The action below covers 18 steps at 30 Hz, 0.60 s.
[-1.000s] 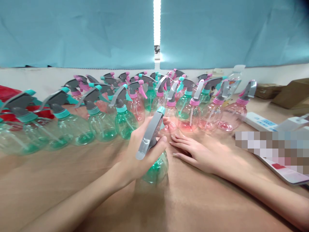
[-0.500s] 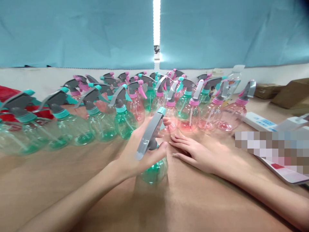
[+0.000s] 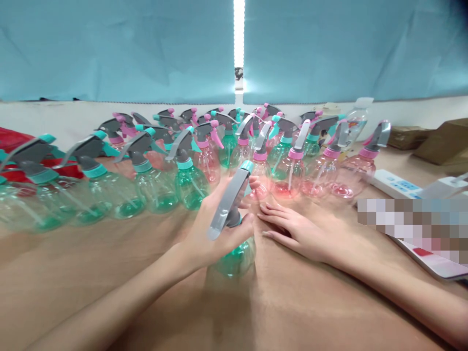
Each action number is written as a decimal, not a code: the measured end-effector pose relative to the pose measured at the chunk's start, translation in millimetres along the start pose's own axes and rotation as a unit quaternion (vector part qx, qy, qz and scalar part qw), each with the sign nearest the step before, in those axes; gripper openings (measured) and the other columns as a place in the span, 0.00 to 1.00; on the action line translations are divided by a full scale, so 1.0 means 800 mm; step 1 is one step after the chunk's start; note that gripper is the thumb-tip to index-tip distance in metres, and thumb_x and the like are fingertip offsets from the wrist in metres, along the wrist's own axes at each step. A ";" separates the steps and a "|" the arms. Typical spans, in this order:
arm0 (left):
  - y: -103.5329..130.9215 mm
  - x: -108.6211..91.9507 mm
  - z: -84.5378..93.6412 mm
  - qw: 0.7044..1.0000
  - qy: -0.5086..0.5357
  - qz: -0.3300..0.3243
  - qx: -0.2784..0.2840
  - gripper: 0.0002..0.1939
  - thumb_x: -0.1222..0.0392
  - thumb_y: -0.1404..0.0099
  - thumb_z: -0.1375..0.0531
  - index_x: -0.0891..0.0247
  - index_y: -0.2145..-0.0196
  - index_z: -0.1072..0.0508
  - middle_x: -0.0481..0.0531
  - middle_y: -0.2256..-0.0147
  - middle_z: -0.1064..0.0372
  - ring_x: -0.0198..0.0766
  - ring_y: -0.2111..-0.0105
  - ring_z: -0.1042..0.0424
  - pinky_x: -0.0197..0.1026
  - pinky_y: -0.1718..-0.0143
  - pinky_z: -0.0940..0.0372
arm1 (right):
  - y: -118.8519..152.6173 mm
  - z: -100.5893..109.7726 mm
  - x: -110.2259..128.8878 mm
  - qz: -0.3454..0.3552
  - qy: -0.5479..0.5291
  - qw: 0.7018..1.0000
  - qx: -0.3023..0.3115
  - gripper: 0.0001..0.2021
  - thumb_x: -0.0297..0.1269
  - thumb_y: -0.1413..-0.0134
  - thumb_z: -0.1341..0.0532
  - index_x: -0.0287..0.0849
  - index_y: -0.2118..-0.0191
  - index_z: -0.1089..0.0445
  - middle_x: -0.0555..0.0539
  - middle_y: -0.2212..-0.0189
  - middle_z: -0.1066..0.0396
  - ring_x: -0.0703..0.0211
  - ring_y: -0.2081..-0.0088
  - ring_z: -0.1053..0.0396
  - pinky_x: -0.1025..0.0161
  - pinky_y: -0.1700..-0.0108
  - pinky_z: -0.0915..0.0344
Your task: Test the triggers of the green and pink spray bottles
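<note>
A green spray bottle (image 3: 236, 258) with a grey trigger head and teal tip stands upright on the brown table (image 3: 153, 302). Wrapped round its neck is my left hand (image 3: 215, 229), thumb on the near side; part of the fingers is hidden behind the head. My right hand (image 3: 292, 229) lies palm down on the table just right of the bottle, its fingers spread and holding nothing. Just beyond the hands stand a green spray bottle (image 3: 192, 187) and a pink spray bottle (image 3: 287, 180).
Several more green and pink spray bottles fill the back and left. At right are a white power strip (image 3: 395, 183), a partly blurred flat device (image 3: 438, 261) and a cardboard box (image 3: 444, 141). Red material (image 3: 18, 141) lies far left.
The whole view has shifted very slightly. Both hands and the held bottle keep practically the same places on the table.
</note>
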State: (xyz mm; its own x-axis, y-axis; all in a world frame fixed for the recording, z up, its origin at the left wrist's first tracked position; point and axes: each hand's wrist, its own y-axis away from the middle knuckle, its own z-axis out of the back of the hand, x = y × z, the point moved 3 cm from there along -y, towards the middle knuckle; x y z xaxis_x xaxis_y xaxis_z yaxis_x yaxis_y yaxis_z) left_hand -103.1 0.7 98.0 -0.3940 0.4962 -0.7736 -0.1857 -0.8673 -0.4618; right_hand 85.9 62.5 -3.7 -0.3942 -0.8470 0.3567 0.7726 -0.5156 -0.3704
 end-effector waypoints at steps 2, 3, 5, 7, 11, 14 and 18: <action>0.000 -0.001 0.001 1.000 -0.003 0.001 0.000 0.19 0.66 0.42 0.42 0.60 0.52 0.33 0.53 0.58 0.33 0.33 0.71 0.31 0.36 0.73 0.33 | 0.000 0.000 0.000 -0.002 0.001 1.000 0.000 0.20 0.43 0.32 0.46 0.45 0.39 0.33 0.40 0.39 0.35 0.42 0.36 0.40 0.41 0.38 0.38; 0.000 -0.002 0.001 1.000 -0.006 0.003 0.001 0.19 0.66 0.42 0.42 0.60 0.52 0.33 0.53 0.59 0.33 0.31 0.74 0.33 0.36 0.74 0.34 | 0.000 0.000 0.000 -0.003 0.001 1.000 0.000 0.20 0.44 0.32 0.46 0.45 0.39 0.33 0.41 0.39 0.34 0.43 0.36 0.40 0.41 0.38 0.38; 0.001 -0.002 0.001 1.000 -0.011 0.005 0.003 0.18 0.66 0.42 0.42 0.59 0.52 0.33 0.52 0.59 0.33 0.30 0.76 0.35 0.36 0.76 0.36 | 0.001 0.000 0.000 -0.006 0.000 1.000 0.000 0.20 0.44 0.32 0.46 0.46 0.39 0.33 0.41 0.39 0.34 0.42 0.36 0.40 0.41 0.38 0.38; 0.001 -0.001 0.001 1.000 -0.013 0.002 0.000 0.19 0.66 0.42 0.42 0.59 0.52 0.33 0.52 0.59 0.32 0.31 0.75 0.34 0.36 0.74 0.35 | 0.001 0.000 0.000 -0.009 -0.005 1.000 -0.002 0.20 0.44 0.32 0.46 0.46 0.39 0.33 0.41 0.39 0.34 0.42 0.36 0.40 0.40 0.38 0.38; 0.002 -0.003 0.000 1.000 -0.021 -0.008 -0.009 0.20 0.67 0.43 0.43 0.59 0.52 0.33 0.53 0.56 0.30 0.34 0.71 0.30 0.38 0.70 0.33 | 0.001 0.000 0.001 -0.009 -0.007 1.000 -0.002 0.20 0.44 0.32 0.46 0.45 0.39 0.33 0.41 0.39 0.34 0.42 0.36 0.41 0.40 0.38 0.39; 0.003 -0.007 0.001 0.998 -0.060 -0.012 -0.034 0.19 0.67 0.43 0.44 0.59 0.53 0.34 0.52 0.59 0.29 0.36 0.69 0.30 0.39 0.69 0.33 | 0.002 -0.001 0.000 -0.009 -0.005 1.000 0.002 0.21 0.44 0.32 0.46 0.45 0.39 0.33 0.42 0.38 0.35 0.43 0.35 0.42 0.41 0.37 0.40; 0.004 -0.010 0.000 0.996 -0.085 -0.013 -0.037 0.15 0.68 0.44 0.46 0.60 0.58 0.33 0.50 0.61 0.29 0.34 0.74 0.32 0.41 0.68 0.33 | 0.002 -0.002 -0.002 -0.008 0.000 1.000 0.007 0.21 0.44 0.31 0.47 0.44 0.39 0.33 0.41 0.38 0.35 0.43 0.35 0.43 0.41 0.37 0.40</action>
State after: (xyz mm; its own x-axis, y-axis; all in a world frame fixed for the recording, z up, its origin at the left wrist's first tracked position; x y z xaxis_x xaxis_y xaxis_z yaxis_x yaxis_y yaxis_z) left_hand -100.3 -5.8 102.7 -0.5375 0.4993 -0.6796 -0.1333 -0.8461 -0.5162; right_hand 86.8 63.0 -6.4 -0.4071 -0.8383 0.3626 0.7730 -0.5277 -0.3522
